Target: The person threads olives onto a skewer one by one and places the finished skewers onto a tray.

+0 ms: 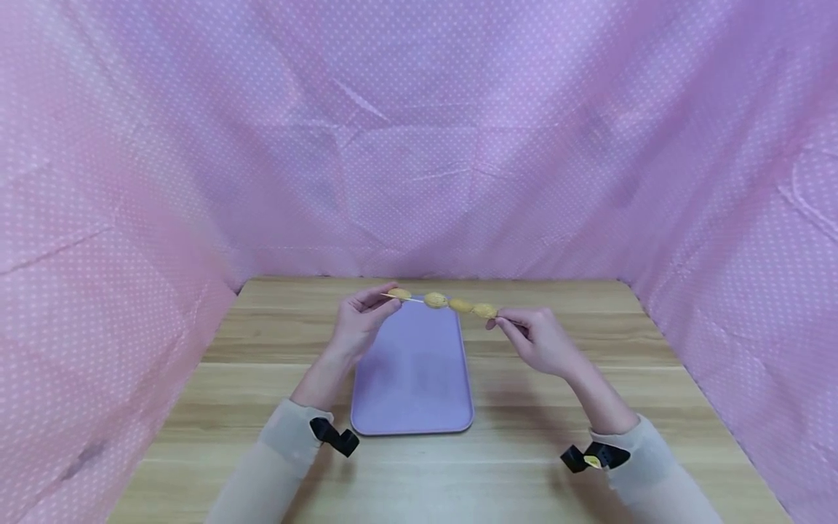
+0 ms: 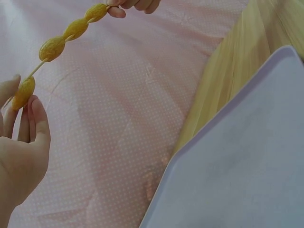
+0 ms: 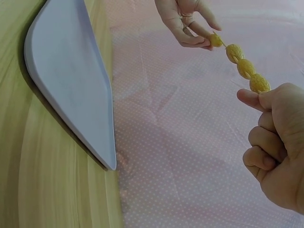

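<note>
A thin pale skewer [image 2: 37, 69] is held up in the air between my two hands. Three wrinkled yellow oval pieces [image 2: 51, 49] are threaded on it towards the right hand. With thumb and fingers, my left hand [image 1: 358, 320] pinches another yellow oval piece [image 2: 24, 92] at the skewer's far tip, a short stretch of bare stick away from the rest. My right hand [image 1: 543, 340] grips the opposite end of the skewer just beyond the last piece, its other fingers curled in the right wrist view; the stick's end is hidden by the fingers.
Below the hands, a shallow purple tray [image 1: 412, 378] lies on the wooden table [image 1: 262, 407]. Pink dotted cloth [image 1: 419, 182] hangs around the back and both sides of the table.
</note>
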Action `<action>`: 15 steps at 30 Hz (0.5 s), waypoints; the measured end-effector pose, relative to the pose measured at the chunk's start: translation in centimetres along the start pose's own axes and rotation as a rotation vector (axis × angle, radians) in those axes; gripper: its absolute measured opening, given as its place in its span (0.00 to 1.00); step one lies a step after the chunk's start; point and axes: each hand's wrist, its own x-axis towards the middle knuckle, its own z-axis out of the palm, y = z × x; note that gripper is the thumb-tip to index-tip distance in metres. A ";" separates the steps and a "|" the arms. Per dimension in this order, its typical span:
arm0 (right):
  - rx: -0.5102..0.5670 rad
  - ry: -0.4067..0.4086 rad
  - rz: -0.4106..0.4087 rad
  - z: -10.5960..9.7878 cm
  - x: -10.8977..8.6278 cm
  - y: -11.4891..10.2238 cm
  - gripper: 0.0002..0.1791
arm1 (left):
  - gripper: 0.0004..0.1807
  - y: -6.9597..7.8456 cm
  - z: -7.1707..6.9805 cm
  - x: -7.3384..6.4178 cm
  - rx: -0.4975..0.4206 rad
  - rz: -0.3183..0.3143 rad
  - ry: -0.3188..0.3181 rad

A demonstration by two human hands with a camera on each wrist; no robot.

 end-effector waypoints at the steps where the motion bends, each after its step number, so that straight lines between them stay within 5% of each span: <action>1: -0.004 0.004 0.000 -0.1 0.0 0.0 0.13 | 0.30 0.0 0.0 0.0 -0.041 -0.009 -0.014; 7: -0.025 0.001 -0.011 -0.4 -0.2 0.1 0.12 | 0.20 0.2 0.5 -0.1 -0.154 -0.128 0.003; 11: -0.043 0.006 -0.040 -0.2 -0.2 0.2 0.13 | 0.21 0.0 0.9 0.0 -0.139 -0.220 0.090; 15: -0.048 0.016 -0.052 -0.1 -0.1 0.2 0.13 | 0.24 -0.2 1.3 0.0 -0.133 -0.240 0.161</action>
